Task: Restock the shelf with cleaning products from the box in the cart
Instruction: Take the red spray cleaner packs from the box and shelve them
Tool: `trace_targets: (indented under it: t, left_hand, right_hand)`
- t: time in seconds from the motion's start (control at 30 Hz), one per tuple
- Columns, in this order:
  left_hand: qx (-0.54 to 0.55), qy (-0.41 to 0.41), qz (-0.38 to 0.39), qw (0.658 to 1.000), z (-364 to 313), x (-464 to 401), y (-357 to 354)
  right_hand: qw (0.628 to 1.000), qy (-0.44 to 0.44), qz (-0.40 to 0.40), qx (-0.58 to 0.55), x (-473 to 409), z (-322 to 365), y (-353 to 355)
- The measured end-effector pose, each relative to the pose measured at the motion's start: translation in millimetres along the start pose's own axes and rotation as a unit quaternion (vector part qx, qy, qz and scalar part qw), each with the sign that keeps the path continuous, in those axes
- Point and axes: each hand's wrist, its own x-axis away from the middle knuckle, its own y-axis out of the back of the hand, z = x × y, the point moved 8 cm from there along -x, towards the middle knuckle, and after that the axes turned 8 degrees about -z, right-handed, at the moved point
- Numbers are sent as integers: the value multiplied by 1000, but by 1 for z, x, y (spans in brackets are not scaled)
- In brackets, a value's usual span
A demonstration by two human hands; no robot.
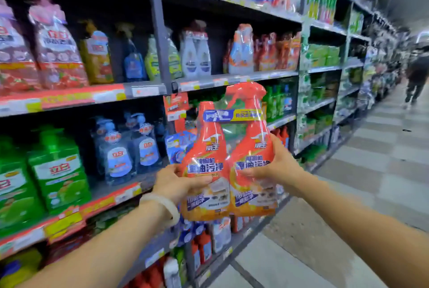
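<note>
With your left hand (178,183) and right hand (276,167) clamped on the twin-pack of spray bottles (228,160), held centre-frame before the shelf (234,78) at twelve o'clock, its slippery wrap could slide loose.

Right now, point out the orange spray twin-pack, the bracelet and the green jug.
orange spray twin-pack (228,162), head view, front label
bracelet (162,206), head view, band on left wrist
green jug (58,167), head view, front label
</note>
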Motion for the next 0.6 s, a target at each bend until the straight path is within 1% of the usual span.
trace_targets:
  t: [0.1,0.27,0.37,0.47,0.6]
  left_hand:
    - [4,-21,45,999,-14,-30,-68]
    - [21,-37,102,994,-24,-95,-171]
    - [21,-49,109,993,-33,-144,-217]
    - [19,-59,121,991,-47,-210,-268]
    - [28,-77,133,988,-66,-286,-329]
  right_hand:
    - [998,-5,-55,7,-29,-12,58]
    - [993,-1,-114,15,-100,-33,129]
    - [992,4,-128,18,-153,-44,156]
    - [989,5,-143,33,-225,-56,185]
    - [985,18,-168,20,-302,-65,218]
